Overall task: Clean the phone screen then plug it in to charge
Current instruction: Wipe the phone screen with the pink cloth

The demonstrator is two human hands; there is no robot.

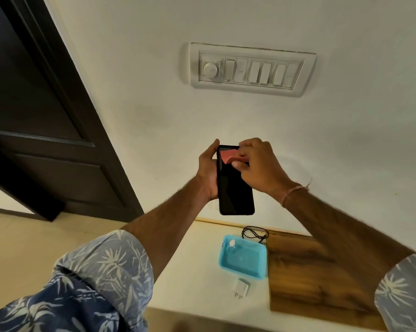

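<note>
left hand [208, 171] grips phone [234, 188] by its left edge, screen dark, raised before wall. right hand [257, 166] presses red cloth [227, 156] on screen's upper part. below on counter: blue tray [243, 258], black cable [255, 232], white charger [241, 287].

Black phone [235, 188] held upright before the wall, dark screen facing out, pink cloth [227, 156] pressed on its top end. Down on the counter: white charger plug [241, 287] lying flat, black cable [253, 232] coiled by the wall.
</note>
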